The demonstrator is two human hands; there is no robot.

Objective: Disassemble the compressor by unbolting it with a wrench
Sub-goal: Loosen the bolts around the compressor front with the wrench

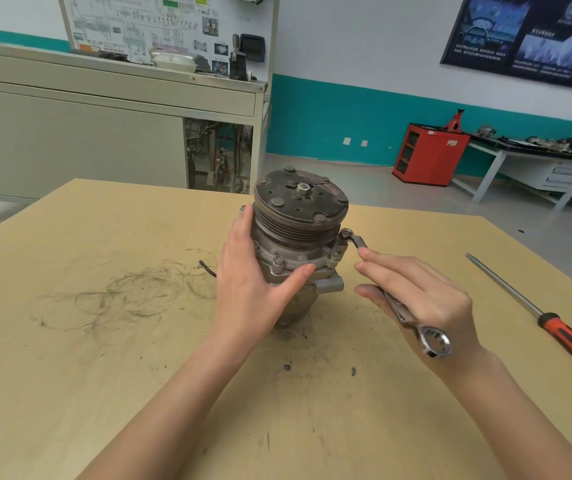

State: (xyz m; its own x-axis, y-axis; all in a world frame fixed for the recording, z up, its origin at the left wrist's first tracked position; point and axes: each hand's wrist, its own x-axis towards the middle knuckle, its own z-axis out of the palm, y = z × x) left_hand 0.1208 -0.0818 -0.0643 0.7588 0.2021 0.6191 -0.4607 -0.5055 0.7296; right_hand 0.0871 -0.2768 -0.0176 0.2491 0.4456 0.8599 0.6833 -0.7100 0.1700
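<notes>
Left grip [243,289] wraps the compressor [298,216] at mid-body, thumb laid across the front of its flange and fingers curled round the far side. It steadies the unit where it stands upright, pulley end up, near the middle of a scuffed wooden worktop [104,341].

At the compressor's right shoulder, just under the pulley, one end of a wrench [400,315] sits at a flange bolt [346,233]; whether it is fully seated over the head cannot be told. The wrench's long axis runs from that bolt down and to the right, toward the person. The right grip [423,299] closes on its shaft, thumb beneath and fingers lying along the top, with the free ring end jutting out by the wrist.

That places the bolt up and to the left of the right grip, the nearer hand to it. The coming swing likely turns on that line, with the left grip resisting the twist. Other flange bolts at the front appear still in place, so the job looks early.

Further right, a screwdriver [554,327] with an orange-and-black handle lies on the worktop, well apart from both.
</notes>
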